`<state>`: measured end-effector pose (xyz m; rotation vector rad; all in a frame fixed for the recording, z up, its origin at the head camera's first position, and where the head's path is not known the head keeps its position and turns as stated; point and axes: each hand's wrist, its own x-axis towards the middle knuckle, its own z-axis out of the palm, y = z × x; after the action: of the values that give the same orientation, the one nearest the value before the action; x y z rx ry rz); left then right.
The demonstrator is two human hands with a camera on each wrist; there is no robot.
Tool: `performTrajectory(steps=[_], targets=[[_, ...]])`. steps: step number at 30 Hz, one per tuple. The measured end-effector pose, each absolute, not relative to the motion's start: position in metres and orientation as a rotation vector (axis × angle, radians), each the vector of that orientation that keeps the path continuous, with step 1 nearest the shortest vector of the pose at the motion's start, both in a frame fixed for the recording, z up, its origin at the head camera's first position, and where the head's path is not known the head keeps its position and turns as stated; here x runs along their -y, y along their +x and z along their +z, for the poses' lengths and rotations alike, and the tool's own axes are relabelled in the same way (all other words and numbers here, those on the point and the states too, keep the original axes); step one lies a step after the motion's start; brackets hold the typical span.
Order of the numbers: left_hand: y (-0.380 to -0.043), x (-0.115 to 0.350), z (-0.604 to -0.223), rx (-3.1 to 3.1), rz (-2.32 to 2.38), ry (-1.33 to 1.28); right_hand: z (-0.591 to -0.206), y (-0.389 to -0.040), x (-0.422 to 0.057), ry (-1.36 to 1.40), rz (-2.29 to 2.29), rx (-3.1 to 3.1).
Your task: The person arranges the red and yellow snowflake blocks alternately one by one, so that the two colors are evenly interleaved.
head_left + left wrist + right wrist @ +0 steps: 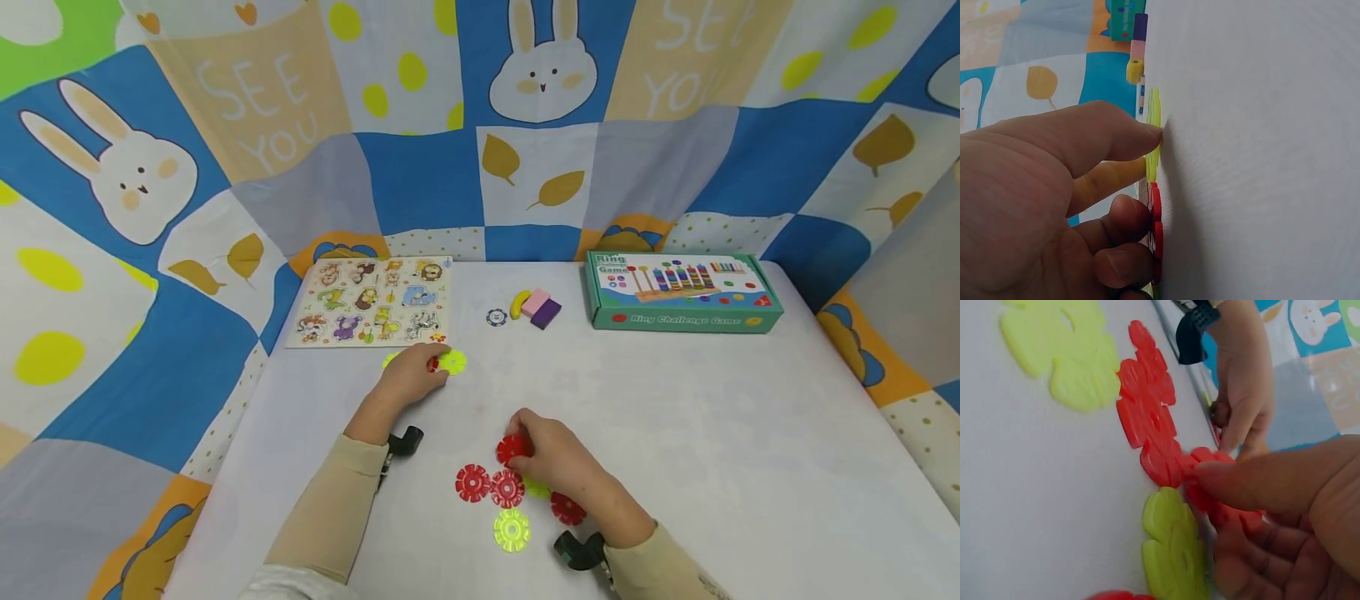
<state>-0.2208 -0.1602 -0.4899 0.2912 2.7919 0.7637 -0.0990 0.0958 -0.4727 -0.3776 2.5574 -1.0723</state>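
My left hand (411, 375) is by the board's lower edge, its thumb and index finger holding a yellow-green flower-shaped disc (453, 362) at the table surface. Under its curled fingers lie red discs (1157, 240), partly hidden; another yellow-green disc (389, 359) peeks out on the left. Nearer the front, my right hand (558, 454) pinches a red notched disc (512, 450) between thumb and fingers. Just below it lie two red discs, one at left (472, 483) and one beside it (507, 488). A yellow-green disc (537, 488) is half covered by the right hand.
One more yellow-green disc (512, 531) and a red disc (567, 508) lie near the right wrist. Farther back are an animal picture board (367, 300), a small patterned round chip (497, 317), a yellow banana-shaped piece (519, 305), pink (536, 302) and purple blocks (546, 314), and a green game box (682, 292).
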Motion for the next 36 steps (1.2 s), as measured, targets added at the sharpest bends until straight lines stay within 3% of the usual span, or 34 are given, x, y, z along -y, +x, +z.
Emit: performTrajectory(steps=[17,27,36], targets=[[-0.219,0.159,-0.491,-2.811,0.745,0.292,-0.417,-0.109,-0.114,-0.275,-1.524,-2.299],[-0.222,0.162,-0.491,-2.825,0.736,0.288,-0.398,-0.153,-0.103,-0.209,-1.657,-2.296],[-0.222,0.16,-0.49,-2.806,0.742,0.281,-0.419,-0.193,-0.074,-0.107,-1.588,-2.355]])
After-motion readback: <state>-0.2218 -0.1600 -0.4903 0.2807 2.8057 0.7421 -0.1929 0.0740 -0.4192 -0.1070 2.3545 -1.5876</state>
